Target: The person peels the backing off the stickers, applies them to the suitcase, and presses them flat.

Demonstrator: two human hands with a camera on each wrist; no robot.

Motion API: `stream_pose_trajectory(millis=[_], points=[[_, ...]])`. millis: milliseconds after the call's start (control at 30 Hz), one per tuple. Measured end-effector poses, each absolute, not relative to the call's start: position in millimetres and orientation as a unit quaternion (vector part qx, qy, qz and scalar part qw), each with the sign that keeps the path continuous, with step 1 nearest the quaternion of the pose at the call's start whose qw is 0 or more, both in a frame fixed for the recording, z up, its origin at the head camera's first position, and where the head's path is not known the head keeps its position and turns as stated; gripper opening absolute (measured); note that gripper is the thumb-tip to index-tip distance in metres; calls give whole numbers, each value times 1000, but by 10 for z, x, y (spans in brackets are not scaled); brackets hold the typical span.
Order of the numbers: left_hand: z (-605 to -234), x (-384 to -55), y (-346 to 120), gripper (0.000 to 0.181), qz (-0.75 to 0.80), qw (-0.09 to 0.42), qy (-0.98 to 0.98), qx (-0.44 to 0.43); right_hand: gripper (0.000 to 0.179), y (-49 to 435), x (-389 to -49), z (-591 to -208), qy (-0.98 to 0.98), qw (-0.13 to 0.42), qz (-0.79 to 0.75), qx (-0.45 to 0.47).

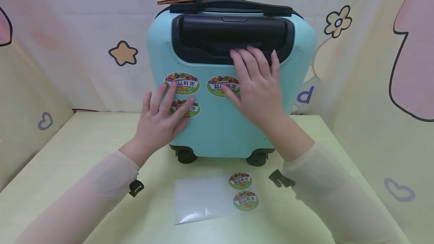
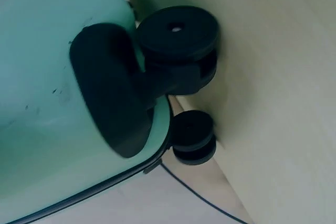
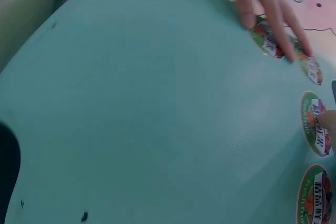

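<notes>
A light-blue suitcase [image 1: 223, 134] stands upright, with oval fruit stickers on its front. My left hand [image 1: 156, 125] is spread over the left pair: the upper left sticker [image 1: 190, 85] and the lower left sticker [image 1: 195, 110], both partly covered by fingers. My right hand [image 1: 259, 91] lies against the front, its fingers extended up to the black handle recess [image 1: 203, 57]. Its thumb lies over the edge of the upper middle sticker [image 1: 215, 86]. The right wrist view shows another sticker [image 3: 310, 200], hidden in the head view. Neither hand grips anything.
On the pale table [image 1: 101, 142] before the suitcase lies a glossy backing sheet [image 1: 203, 199]. Two fruit stickers [image 1: 245, 201] sit at its right end. Black caster wheels [image 2: 178, 32] support the suitcase. A patterned cloth [image 1: 84, 40] hangs behind and at the sides.
</notes>
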State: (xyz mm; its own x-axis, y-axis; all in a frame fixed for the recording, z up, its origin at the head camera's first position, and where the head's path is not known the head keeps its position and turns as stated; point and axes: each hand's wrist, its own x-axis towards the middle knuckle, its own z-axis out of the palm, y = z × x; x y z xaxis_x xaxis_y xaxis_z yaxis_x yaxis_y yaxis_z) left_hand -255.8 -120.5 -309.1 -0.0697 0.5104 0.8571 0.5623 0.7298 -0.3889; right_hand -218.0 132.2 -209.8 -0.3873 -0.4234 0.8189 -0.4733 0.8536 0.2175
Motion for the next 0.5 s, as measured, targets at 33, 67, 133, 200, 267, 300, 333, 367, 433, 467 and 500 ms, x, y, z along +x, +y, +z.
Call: stream_pose_trajectory(millis=[33,67,133,200,267,300,333,367,433,467,500], points=[[-3101,-2561,-1200,45,-24,575,-731,-366,65,1320,-2184,-2103,-833,482,26,269],[-3111,-2563,-1196,45,-25,575,-732,-366,67,1317,-2188,-2103,-833,482,26,269],[-3132,-2567,-1186,44,-28,575,-732,-363,71,1309,-2193,-2104,-834,481,30,269],[-3161,-2568,-1173,44,-32,573,-734,-364,74,1300,-2193,-2107,-834,480,37,269],[-3200,-2566,-1157,44,-34,566,-735,-373,75,1296,-2195,-2117,-834,481,40,268],[-3222,-2563,-1148,44,-33,562,-735,-378,75,1295,-2195,-2123,-833,482,42,268],[-3250,-2560,-1141,44,-32,557,-735,-384,75,1293,-2195,-2128,-832,483,43,269],[-3276,-2555,-1135,44,-30,553,-736,-389,75,1291,-2199,-2134,-832,484,44,269],[-3329,-2546,-1128,43,-22,545,-738,-396,76,1291,-2207,-2144,-830,487,42,269],[-3355,-2540,-1127,43,-13,541,-740,-400,76,1291,-2209,-2148,-829,488,41,269],[-3380,-2533,-1128,44,-4,535,-741,-405,76,1292,-2210,-2151,-829,489,41,268]])
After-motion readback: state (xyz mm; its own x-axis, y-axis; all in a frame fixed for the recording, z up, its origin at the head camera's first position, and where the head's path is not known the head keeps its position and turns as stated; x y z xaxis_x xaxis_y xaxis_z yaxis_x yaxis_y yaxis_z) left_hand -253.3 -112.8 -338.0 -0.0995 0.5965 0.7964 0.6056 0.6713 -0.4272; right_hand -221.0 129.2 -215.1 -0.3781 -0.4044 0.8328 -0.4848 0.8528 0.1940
